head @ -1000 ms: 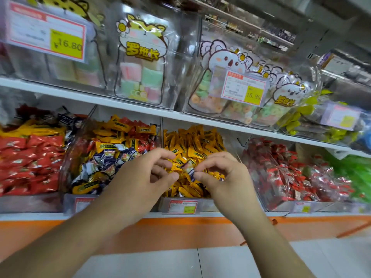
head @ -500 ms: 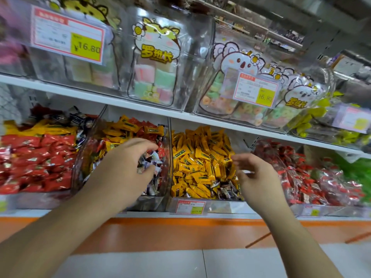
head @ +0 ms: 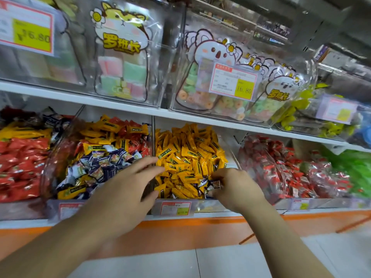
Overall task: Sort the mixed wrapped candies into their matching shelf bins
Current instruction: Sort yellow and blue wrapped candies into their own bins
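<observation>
Right hand [head: 234,187] pinches dark-wrapped candies [head: 212,184] at the yellow candy bin's [head: 190,153] front corner; left hand [head: 122,187], fingers spread, hovers beside. Loose pinch could drop strays back in.

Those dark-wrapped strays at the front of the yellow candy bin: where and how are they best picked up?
Pinch a dark-wrapped candy across its body or twisted end, coming from the open front above the bin lip. They lie loose atop the yellow candies, where the right hand already pinches.

Shop, candy aisle: clear shelf bins [head: 212,205] of wrapped sweets at 12 o'clock, price tags [head: 233,81] at 1 o'clock, white shelving [head: 120,105].
</observation>
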{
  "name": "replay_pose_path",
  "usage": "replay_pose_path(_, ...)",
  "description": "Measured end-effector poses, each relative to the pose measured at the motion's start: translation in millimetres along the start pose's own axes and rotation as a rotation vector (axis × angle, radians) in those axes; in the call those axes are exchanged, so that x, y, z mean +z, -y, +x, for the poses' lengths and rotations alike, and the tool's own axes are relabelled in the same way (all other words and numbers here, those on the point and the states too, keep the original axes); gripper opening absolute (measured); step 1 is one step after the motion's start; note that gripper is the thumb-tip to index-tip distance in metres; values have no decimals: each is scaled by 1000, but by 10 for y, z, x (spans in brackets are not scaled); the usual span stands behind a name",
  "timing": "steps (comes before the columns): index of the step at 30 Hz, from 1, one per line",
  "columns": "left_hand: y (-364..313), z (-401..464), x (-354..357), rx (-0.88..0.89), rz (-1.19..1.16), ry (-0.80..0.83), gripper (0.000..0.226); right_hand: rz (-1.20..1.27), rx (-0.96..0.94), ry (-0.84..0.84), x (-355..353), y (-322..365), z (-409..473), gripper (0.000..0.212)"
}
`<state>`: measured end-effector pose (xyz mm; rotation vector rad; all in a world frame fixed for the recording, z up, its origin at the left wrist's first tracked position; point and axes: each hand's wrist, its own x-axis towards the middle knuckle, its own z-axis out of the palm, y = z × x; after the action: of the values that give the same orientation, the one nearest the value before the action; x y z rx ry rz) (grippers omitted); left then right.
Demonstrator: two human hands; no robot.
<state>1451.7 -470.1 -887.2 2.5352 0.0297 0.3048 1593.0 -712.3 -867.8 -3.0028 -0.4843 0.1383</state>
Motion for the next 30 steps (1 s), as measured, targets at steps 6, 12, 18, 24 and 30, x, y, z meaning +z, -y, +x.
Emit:
replay_pose_path(6,-47,-16,-7,-21,5,21,53,-16,6,2,46,-36,64,30)
replay_pose_path(12,-48,-26,-21,-4,-12,8,47,177,-20,-50,95,-82,32,22)
replay_pose_path(18,0,-24,-42,25,-33,-9,41,283,-62,-97,89,-128,24,22)
replay_pose_path(24,22,-26,-57,49,-42,-51,32,506,-77,-185,-10,62,-68,18)
replay_pose_path(30,-58,-26,-127,-1,-241,-112,27,1013,-246,-146,-169,660,-361,12)
